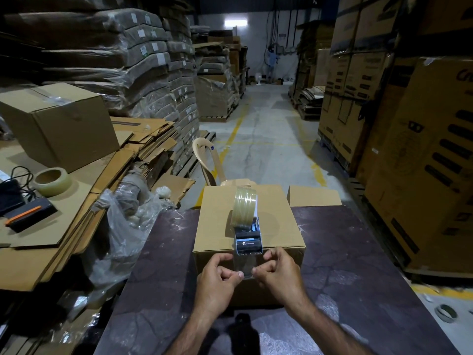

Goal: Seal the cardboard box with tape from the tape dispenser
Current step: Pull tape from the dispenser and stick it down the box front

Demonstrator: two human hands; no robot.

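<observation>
A closed cardboard box (217, 221) stands on the dark table (358, 252) in front of me. On its lid rests a tape dispenser (247, 231) loaded with a roll of clear tape, its roller end at the box's near edge. A strip of clear tape (243, 265) hangs from the dispenser down the box's front face. My left hand (218, 278) pinches the strip's lower left corner between thumb and finger. My right hand (277, 274) pinches the lower right corner.
Flattened cardboard sheets (76, 201) lie stacked at the left, carrying a spare tape roll (51, 181), a sealed box (58, 124) and a dark device with an orange stripe (28, 216). Crumpled plastic film (125, 234) sits by the table. A plastic chair (207, 162) stands behind the box. Tall box stacks (419, 149) line the right.
</observation>
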